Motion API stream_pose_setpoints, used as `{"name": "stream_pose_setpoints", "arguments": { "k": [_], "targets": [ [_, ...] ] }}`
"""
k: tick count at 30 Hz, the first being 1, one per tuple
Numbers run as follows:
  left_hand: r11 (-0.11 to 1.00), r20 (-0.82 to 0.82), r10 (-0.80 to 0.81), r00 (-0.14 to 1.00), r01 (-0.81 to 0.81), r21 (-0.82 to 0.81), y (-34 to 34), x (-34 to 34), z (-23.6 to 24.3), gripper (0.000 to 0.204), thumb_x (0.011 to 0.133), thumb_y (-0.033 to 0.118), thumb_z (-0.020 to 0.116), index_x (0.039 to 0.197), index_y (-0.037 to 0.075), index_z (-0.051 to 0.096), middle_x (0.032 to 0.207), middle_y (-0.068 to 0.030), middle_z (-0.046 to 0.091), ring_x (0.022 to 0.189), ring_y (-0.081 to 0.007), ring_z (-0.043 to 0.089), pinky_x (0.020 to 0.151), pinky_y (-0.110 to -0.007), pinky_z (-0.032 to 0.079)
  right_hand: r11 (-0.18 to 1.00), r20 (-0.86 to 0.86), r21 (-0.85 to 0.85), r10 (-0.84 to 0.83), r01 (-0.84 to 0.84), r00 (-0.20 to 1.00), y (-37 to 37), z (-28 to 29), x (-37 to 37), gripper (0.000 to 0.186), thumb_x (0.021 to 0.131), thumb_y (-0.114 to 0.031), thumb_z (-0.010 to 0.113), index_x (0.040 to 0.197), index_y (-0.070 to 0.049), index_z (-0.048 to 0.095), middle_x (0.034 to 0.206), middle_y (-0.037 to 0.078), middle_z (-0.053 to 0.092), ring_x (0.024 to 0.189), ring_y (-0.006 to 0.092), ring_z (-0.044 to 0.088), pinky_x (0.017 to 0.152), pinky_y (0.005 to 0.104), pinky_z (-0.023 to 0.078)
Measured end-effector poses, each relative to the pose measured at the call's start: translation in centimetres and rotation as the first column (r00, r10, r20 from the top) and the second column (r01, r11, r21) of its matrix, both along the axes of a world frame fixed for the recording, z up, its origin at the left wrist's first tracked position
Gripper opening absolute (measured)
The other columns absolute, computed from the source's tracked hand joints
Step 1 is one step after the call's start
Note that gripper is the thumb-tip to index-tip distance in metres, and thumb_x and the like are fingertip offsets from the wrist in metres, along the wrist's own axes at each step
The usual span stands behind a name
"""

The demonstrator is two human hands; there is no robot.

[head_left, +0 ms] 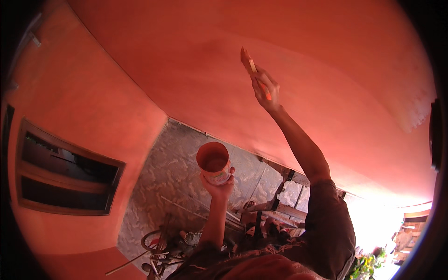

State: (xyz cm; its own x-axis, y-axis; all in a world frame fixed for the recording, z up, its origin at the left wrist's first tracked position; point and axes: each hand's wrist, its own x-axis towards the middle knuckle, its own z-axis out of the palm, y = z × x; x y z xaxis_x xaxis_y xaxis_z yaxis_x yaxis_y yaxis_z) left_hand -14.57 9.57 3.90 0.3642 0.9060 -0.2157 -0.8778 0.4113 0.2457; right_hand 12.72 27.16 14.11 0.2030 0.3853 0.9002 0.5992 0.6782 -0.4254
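My right hand (pixel 267 88) is raised in front of an orange-red wall (pixel 196 60), its fingers wrapped round a paintbrush (pixel 252 65). The brush has a flat pale handle with an orange end, and its bristles point up toward the wall; whether they touch it I cannot tell. Lower down and to the left, my left hand (pixel 219 187) grips a round paint can (pixel 217 176) from below and the side. The can's open top faces me. Its inside is coated orange-red, and a pale label partly shows between my fingers.
A wooden-framed window (pixel 70 175) sits in the left wall. Below me lies a patterned tiled floor (pixel 163 163). Wooden planks (pixel 284 210) stand under my right arm, and a bicycle (pixel 161 254) is at the lower left. Bright daylight and green plants (pixel 366 266) show at the lower right.
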Motion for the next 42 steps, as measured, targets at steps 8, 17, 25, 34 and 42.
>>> {"name": "stream_pose_setpoints", "arguments": {
  "k": [8, 17, 25, 34, 42],
  "targets": [
    [0.997, 0.093, -0.031, 0.995, 0.024, 0.077, 0.3, -1.2, -3.6, 0.080, 0.082, 0.070, 0.050, 0.136, 0.011, 0.050, 0.115, -0.0126, 0.061, 0.089, -0.0299, 0.054, 0.049, -0.029, 0.044, 0.986, 0.069, 0.070, -0.153, 0.149, 0.986, 2.9, -1.6, 1.6, 0.013, 0.089, 0.006, 0.066, 0.099, 0.000, 0.064, 0.111, 0.014, 0.068, 0.077, 0.0197, 0.069, 0.061, 0.0311, 0.055],
    [0.994, 0.125, -0.071, 0.990, 0.060, 0.087, -0.1, 0.2, -4.3, 0.082, 0.082, 0.072, 0.050, 0.136, 0.010, 0.052, 0.118, -0.0138, 0.061, 0.091, -0.0300, 0.054, 0.051, -0.028, 0.046, 0.956, 0.195, 0.122, -0.288, 0.269, 0.937, 1.7, -0.9, 4.1, 0.017, 0.084, 0.005, 0.069, 0.100, -0.001, 0.066, 0.114, 0.016, 0.068, 0.081, 0.0261, 0.071, 0.065, 0.0345, 0.058],
    [0.991, 0.139, -0.134, 0.981, 0.131, 0.030, 0.7, 2.6, -3.1, 0.069, 0.085, 0.061, 0.050, 0.134, 0.012, 0.052, 0.115, -0.0127, 0.059, 0.091, -0.0310, 0.054, 0.052, -0.030, 0.047, 0.957, -0.025, -0.111, -0.273, 0.269, 0.962, -9.5, -2.9, 15.4, 0.027, 0.087, 0.001, 0.068, 0.114, -0.001, 0.067, 0.114, 0.016, 0.068, 0.080, 0.0220, 0.068, 0.065, 0.0309, 0.056],
    [0.958, 0.108, -0.279, 0.954, 0.268, 0.106, 2.9, 5.4, -2.5, 0.069, 0.088, 0.063, 0.052, 0.134, 0.013, 0.052, 0.114, -0.0161, 0.059, 0.090, -0.0306, 0.054, 0.050, -0.028, 0.050, 0.431, -0.074, -0.111, -0.902, 0.896, 0.425, -26.6, -5.7, 26.7, 0.011, 0.098, -0.006, 0.060, 0.108, -0.005, 0.066, 0.100, 0.010, 0.072, 0.079, 0.0152, 0.065, 0.070, 0.0288, 0.053],
    [0.980, 0.097, -0.200, 0.975, 0.199, 0.025, 3.2, 3.2, -2.7, 0.066, 0.085, 0.061, 0.048, 0.131, 0.015, 0.054, 0.114, -0.0108, 0.060, 0.088, -0.0316, 0.054, 0.048, -0.031, 0.046, 0.432, -0.314, 0.041, -0.850, 0.901, 0.422, -21.7, -4.1, 23.3, 0.011, 0.099, -0.011, 0.058, 0.105, -0.005, 0.064, 0.108, 0.013, 0.072, 0.094, 0.0223, 0.069, 0.079, 0.0346, 0.054]
  ]
}}
